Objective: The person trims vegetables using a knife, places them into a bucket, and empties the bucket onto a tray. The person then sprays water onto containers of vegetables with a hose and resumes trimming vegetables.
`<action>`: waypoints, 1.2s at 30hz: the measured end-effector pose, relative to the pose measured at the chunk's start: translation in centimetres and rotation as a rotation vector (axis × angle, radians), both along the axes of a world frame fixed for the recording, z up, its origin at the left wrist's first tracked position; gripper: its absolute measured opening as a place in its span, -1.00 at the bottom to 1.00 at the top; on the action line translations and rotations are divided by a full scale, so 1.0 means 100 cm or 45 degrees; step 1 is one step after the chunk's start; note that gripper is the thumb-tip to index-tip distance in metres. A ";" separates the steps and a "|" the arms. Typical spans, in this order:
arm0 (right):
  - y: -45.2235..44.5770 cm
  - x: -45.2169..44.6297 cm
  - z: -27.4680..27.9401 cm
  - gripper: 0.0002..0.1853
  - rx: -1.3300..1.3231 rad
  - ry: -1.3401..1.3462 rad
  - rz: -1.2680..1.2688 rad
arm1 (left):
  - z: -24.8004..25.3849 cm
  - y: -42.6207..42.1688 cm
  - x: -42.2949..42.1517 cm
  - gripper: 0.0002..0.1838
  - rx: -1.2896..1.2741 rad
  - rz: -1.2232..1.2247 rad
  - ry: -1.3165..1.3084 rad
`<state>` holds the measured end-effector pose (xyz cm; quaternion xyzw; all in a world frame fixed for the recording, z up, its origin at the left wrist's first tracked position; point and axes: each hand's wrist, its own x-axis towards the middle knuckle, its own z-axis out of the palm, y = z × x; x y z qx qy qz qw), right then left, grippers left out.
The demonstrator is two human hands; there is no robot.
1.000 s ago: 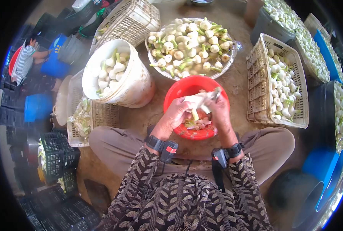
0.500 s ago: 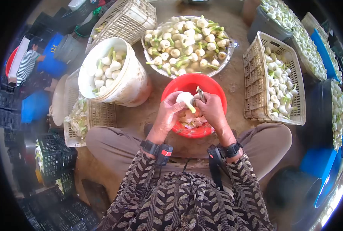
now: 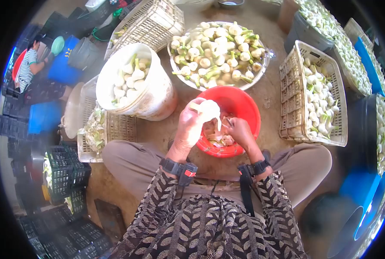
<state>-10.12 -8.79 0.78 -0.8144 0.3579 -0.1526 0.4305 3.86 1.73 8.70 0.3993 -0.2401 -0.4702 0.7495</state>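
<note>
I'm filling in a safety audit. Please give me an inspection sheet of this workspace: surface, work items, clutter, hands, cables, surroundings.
Surface: brown floor, stained-looking.
Job's things: pale bulb in the left hand; red tub holding peelings; round basin of bulbs beyond.
Clutter: white bucket and pale crate of bulbs flank the tub; leafy scraps at left.
Grippers: bare left hand grips the bulb; right hand is at the tub, its hold unclear.
Cables: dark strap or cord below the right wrist device; which is unclear.
Surroundings: striped-top co-worker at left, black crates nearer.
</note>
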 end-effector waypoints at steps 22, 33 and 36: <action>0.000 0.011 0.012 -0.72 0.000 0.206 0.145 | 0.002 0.013 0.042 -0.48 0.099 0.138 0.336; -0.003 0.023 -0.029 -0.86 0.036 0.271 0.353 | 0.019 -0.034 0.116 -0.83 0.200 0.392 0.100; -0.010 0.020 -0.025 -0.81 0.095 0.360 0.314 | -0.028 -0.086 0.109 -0.54 0.480 -0.178 -0.468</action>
